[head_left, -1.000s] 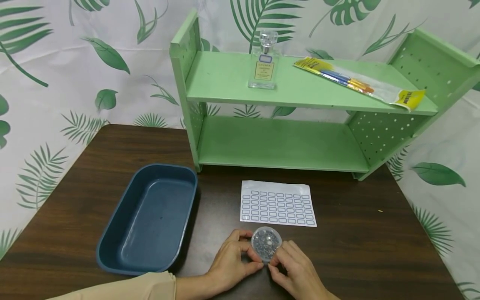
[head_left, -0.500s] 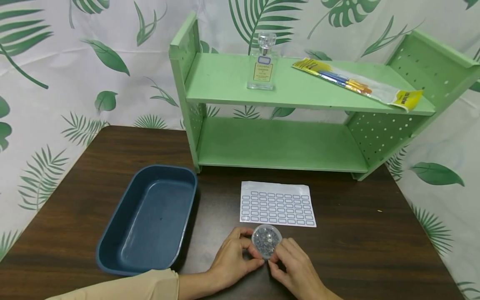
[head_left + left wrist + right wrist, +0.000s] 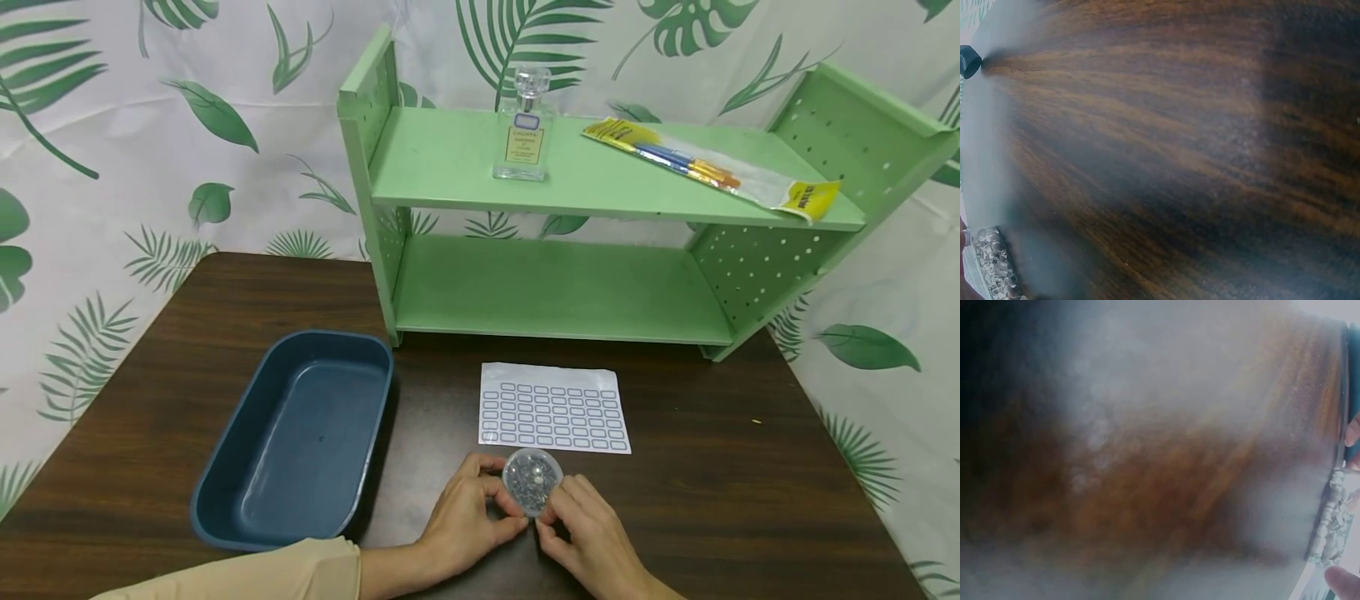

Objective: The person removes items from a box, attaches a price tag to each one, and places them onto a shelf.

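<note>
A small round clear box (image 3: 532, 480) filled with several silvery pins stands on the dark wooden table (image 3: 712, 500) near its front edge. My left hand (image 3: 465, 521) grips it from the left with curled fingers and thumb. My right hand (image 3: 581, 533) pinches its lower right rim. A white sheet of blue-edged labels (image 3: 554, 407) lies just behind the box. In the left wrist view the box (image 3: 991, 269) shows at the bottom left corner over blurred wood. In the right wrist view the box (image 3: 1332, 522) shows at the right edge, with a fingertip (image 3: 1342, 582) below it.
A dark blue plastic tub (image 3: 300, 437) stands left of the hands. A green two-tier shelf (image 3: 562, 287) stands at the back, with a glass perfume bottle (image 3: 522, 129) and a yellow packet of brushes (image 3: 712, 171) on its top board. A leaf-print cloth hangs behind.
Both hands stay on the pin box, which has shifted very slightly. The head view has drifted a little.
</note>
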`<state>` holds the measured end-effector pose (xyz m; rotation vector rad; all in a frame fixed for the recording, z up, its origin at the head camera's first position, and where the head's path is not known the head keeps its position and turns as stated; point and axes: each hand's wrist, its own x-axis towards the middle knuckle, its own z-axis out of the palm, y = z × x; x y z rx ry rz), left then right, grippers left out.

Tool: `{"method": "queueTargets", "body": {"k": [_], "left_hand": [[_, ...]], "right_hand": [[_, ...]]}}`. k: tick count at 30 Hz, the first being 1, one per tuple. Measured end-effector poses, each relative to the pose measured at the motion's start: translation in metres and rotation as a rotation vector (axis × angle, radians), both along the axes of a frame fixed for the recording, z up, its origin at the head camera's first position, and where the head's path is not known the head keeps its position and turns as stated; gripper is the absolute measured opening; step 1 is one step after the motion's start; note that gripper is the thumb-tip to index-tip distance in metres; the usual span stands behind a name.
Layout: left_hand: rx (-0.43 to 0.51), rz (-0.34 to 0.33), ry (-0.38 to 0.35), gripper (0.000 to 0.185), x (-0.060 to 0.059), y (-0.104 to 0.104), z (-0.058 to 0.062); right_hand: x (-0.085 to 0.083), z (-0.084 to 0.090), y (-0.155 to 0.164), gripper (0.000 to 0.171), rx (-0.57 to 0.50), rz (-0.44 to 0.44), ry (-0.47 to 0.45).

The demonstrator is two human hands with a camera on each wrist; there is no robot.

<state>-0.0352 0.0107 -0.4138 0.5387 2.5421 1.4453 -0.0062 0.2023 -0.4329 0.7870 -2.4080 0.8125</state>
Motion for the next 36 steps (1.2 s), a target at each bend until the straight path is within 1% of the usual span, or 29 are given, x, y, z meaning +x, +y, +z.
{"method": "queueTargets", "body": {"k": [13, 20, 28, 36], "left_hand": [[-0.021, 0.007, 0.020, 0.017, -0.0014, 0.0008, -0.0015], [-0.021, 0.013, 0.026, 0.018, -0.0026, 0.0014, -0.0015], [-0.044, 0.018, 0.030, 0.018, -0.0034, 0.0017, -0.0014], [-0.022, 0.025, 0.010, 0.025, -0.0063, 0.0008, 0.0001]], "right_hand": [[-0.0012, -0.0011, -0.0010, 0.031, 0.006, -0.008, 0.020], [-0.0011, -0.0001, -0.0012, 0.032, 0.005, -0.027, 0.001], [-0.0019, -0.0041, -0.0009, 0.042, -0.051, -0.042, 0.002], [-0.0006, -0.0053, -0.0010, 0.045, -0.065, -0.059, -0.040]]}}
